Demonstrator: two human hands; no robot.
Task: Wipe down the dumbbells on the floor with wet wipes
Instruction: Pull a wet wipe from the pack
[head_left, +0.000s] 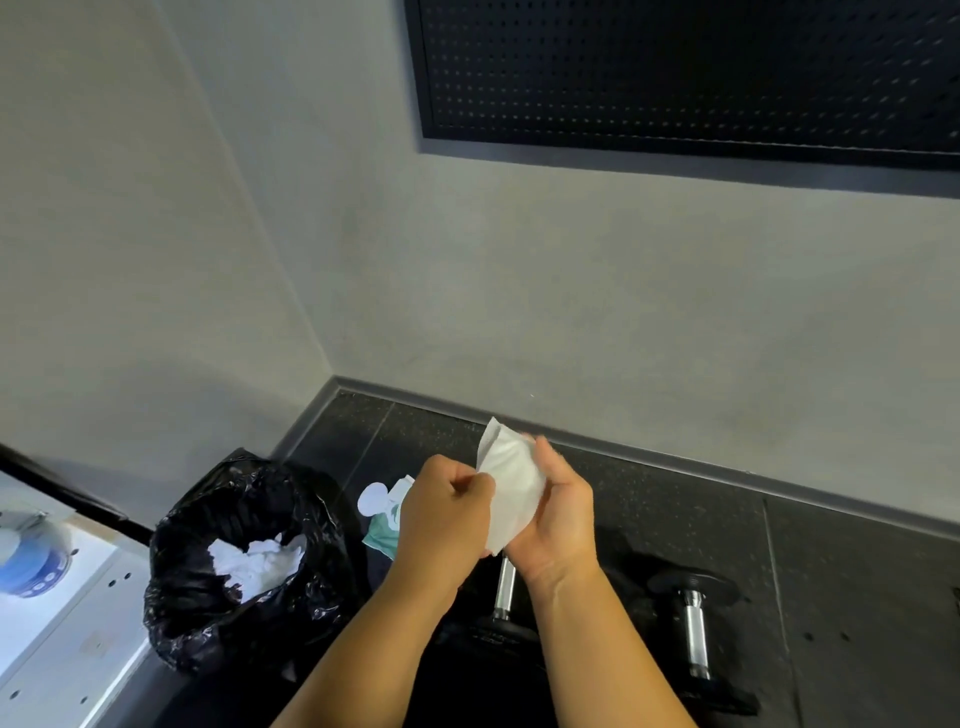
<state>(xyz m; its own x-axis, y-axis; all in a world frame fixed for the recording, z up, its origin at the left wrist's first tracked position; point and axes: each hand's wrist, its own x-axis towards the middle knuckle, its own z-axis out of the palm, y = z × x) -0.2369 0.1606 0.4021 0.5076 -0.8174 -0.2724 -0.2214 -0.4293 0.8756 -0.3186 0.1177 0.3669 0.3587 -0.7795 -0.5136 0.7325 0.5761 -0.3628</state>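
black bin bag (228, 613) crowding left, dumbbells (693, 631) below, bare floor (857, 571) right

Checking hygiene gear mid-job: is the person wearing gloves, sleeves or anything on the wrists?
No. The left hand and right hand are bare, no gloves. The left forearm and right forearm are uncovered down to the picture's edge; no sleeve, watch, bracelet or ring shows.
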